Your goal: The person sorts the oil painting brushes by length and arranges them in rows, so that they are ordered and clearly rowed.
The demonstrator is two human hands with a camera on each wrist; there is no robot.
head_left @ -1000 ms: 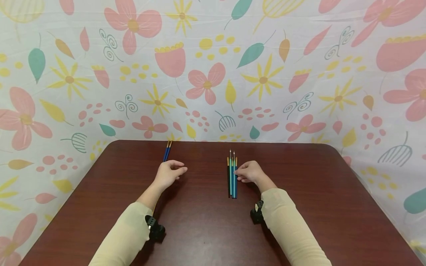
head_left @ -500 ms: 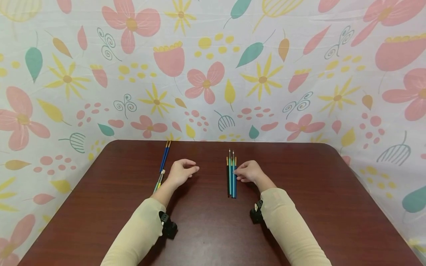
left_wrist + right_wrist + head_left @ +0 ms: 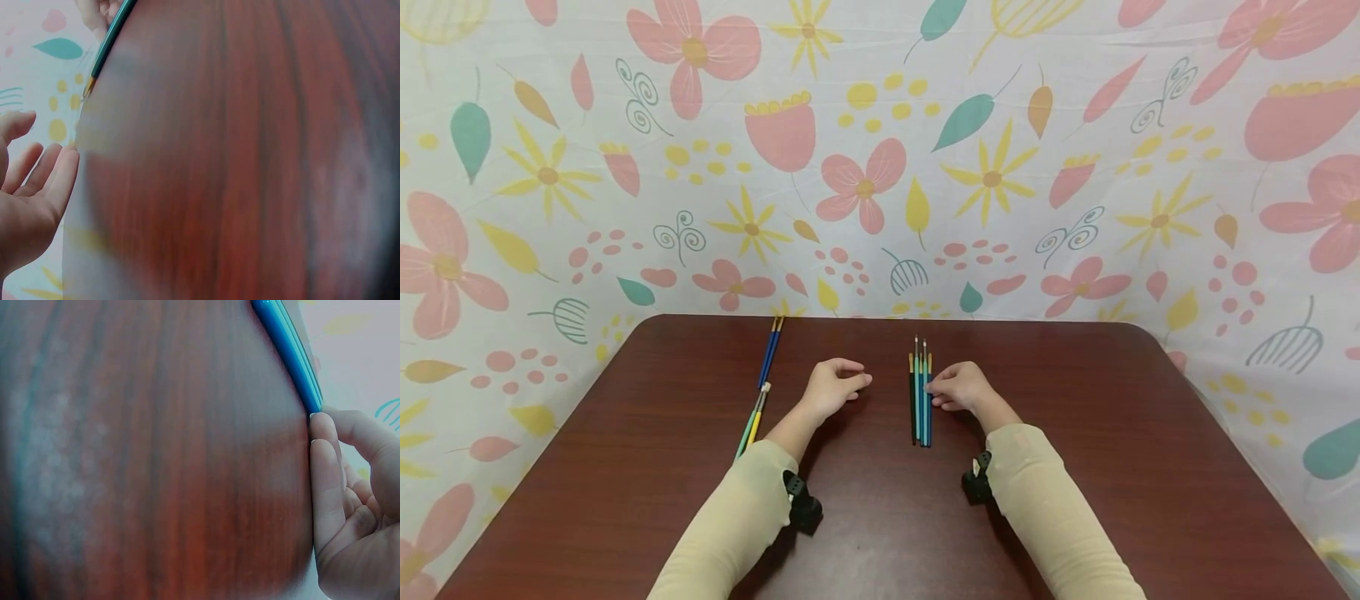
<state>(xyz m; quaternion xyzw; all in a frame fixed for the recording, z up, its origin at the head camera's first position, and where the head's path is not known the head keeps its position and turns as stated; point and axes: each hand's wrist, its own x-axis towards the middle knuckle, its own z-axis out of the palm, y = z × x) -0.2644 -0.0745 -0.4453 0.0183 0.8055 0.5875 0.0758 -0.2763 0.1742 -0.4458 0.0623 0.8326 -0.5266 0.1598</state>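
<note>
A: What does the right hand (image 3: 962,387) grip?

B: Its thumb and fingertips draw together at the outermost blue brush (image 3: 929,425), touching it; whether they clamp on it or merely rest against it cannot be told.

A: And the left hand (image 3: 832,389)?

B: Held over the table with nothing in it, thumb and fingers apart, between the two sets of brushes and touching neither.

A: Where does the outermost blue brush belong?

B: At the right-hand end of a row of four. A black brush (image 3: 913,408) forms the left end, with two blue-green brushes (image 3: 918,400) between. All lie nearly parallel, tips toward the far edge.

A: What lies farther out?

B: On the left, a pair of dark blue brushes (image 3: 770,350) reaches the far edge; nearer the person lie a green brush (image 3: 747,433) and a yellow brush (image 3: 754,429), close by the left sleeve (image 3: 730,525).

A: How far along is the work?

B: By judgement, the row of four is largely aligned. The two left pairs stand apart from it; whether they need more handling cannot be settled here.
</note>
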